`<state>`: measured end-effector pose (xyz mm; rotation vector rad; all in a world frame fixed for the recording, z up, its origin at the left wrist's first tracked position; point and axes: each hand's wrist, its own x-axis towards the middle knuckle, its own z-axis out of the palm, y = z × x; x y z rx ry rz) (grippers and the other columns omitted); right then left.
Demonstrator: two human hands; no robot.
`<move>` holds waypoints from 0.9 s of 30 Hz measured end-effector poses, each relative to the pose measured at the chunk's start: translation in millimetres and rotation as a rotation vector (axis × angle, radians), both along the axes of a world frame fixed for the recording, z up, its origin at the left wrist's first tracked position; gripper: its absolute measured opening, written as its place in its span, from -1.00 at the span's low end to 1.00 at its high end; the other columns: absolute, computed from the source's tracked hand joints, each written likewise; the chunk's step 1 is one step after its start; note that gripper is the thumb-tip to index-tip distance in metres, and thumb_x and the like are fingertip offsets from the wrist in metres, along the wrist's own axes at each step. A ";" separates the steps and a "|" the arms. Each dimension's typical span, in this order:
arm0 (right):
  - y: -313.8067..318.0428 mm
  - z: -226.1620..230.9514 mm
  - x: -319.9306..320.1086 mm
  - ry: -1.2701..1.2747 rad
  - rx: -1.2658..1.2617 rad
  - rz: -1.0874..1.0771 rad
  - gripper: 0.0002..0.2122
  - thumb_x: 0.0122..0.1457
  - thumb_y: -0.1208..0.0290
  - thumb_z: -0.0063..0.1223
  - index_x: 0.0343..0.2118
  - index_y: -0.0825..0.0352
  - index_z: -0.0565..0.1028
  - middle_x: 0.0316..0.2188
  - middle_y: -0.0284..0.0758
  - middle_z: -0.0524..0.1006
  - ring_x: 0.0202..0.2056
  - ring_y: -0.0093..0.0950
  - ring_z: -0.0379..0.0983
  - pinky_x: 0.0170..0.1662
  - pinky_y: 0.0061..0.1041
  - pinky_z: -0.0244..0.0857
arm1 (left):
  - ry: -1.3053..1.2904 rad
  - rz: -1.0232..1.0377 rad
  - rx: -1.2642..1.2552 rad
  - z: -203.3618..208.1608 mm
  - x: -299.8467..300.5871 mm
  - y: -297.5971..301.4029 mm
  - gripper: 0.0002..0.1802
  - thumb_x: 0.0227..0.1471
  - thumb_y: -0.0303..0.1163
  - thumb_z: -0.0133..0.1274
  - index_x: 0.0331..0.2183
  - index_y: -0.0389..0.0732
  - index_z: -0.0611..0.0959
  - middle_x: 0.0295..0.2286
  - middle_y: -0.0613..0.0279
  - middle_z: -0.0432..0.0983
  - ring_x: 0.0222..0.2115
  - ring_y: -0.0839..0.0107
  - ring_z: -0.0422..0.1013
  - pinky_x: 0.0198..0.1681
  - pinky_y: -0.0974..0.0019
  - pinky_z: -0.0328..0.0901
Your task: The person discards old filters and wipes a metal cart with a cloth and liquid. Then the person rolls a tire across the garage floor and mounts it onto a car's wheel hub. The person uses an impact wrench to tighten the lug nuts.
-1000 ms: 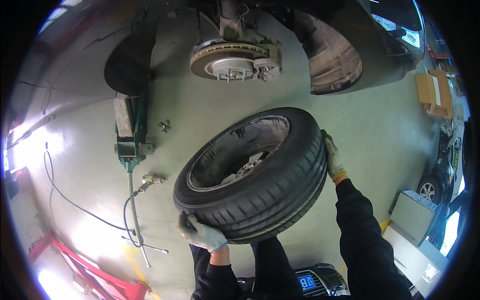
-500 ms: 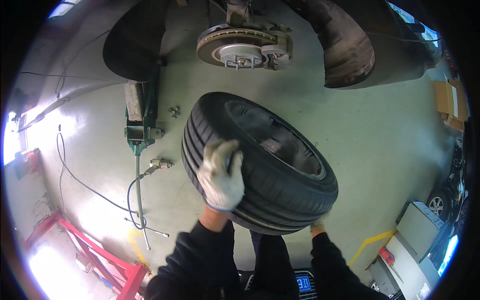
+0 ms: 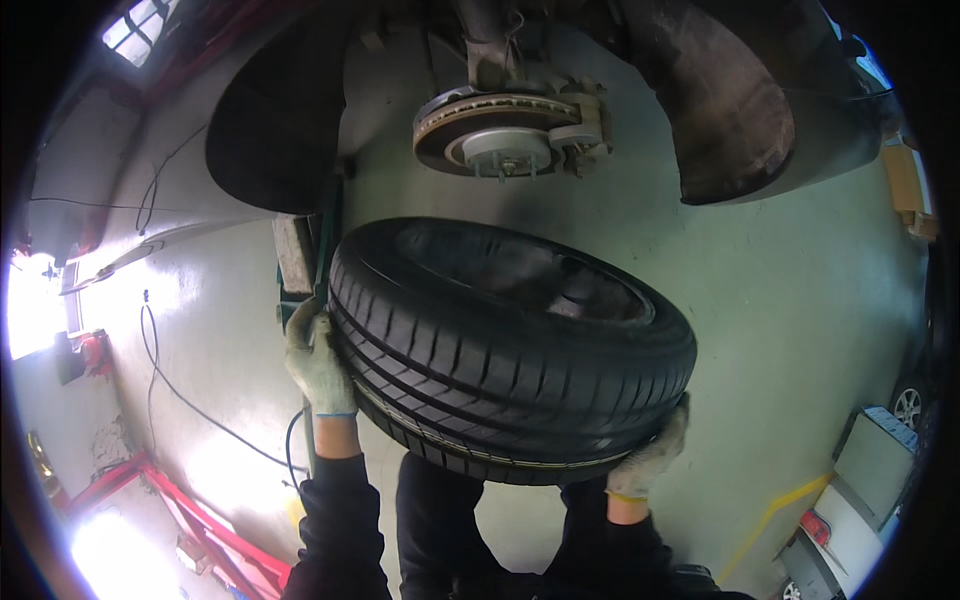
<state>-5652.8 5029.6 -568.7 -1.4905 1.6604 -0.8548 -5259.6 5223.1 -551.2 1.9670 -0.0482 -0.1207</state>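
Note:
Between my hands is a black car wheel (image 3: 480,390), its tyre tread toward me and the dark inside of its rim tilted up and away. My left hand (image 3: 322,362), in a white work glove, presses against the tyre's left side. At the lower right of the tread, my gloved right hand (image 3: 652,458) grips the tyre, its fingers partly hidden beneath and behind it. Beyond the wheel stands a bare brake disc (image 3: 490,135) with studs on its hub, and a brake caliper (image 3: 585,125) sits on its right side.
Dark wheel-arch edges hang on both sides, the right one a fender liner (image 3: 735,110). A green floor jack (image 3: 325,235) stands behind the tyre's left. An air hose (image 3: 215,425) runs along the floor. A red metal frame (image 3: 205,520) lies lower left; a cardboard box (image 3: 905,185) is far right.
My left hand has shifted from the front tread to the tyre's left side. The wheel has turned more level and now covers the impact wrench. My right hand shows more.

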 end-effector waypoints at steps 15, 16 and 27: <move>-161.9 -1.9 136.4 -0.334 -0.745 0.338 -0.51 0.46 0.11 -0.08 -0.06 0.55 0.67 -0.07 -0.03 0.70 0.02 -0.23 0.61 0.26 -0.33 0.34 | -0.571 -0.098 -0.203 -11.1 64.9 -86.1 -0.66 0.27 -0.42 0.20 0.02 -0.37 0.74 -0.11 0.03 0.73 -0.05 0.31 0.60 0.15 0.31 0.39; -163.3 -6.0 143.2 -0.407 -0.778 0.253 -0.62 0.41 0.25 0.00 -0.17 0.53 0.69 -0.15 -0.11 0.72 -0.06 -0.29 0.61 0.17 -0.37 0.38 | -0.560 -0.101 -0.183 -10.5 67.7 -92.7 -0.67 0.26 -0.44 0.19 0.01 -0.38 0.73 -0.12 0.01 0.74 -0.07 0.30 0.61 0.13 0.31 0.40; -162.6 -1.0 133.1 -0.187 -0.989 0.346 -0.81 0.29 0.41 0.15 -0.30 0.48 0.62 -0.29 -0.13 0.65 -0.22 -0.14 0.60 -0.03 -0.25 0.45 | -0.589 -0.153 -0.167 -7.6 70.7 -101.8 -0.69 0.23 -0.44 0.19 -0.03 -0.37 0.72 -0.13 -0.11 0.73 -0.08 0.13 0.64 0.12 0.18 0.42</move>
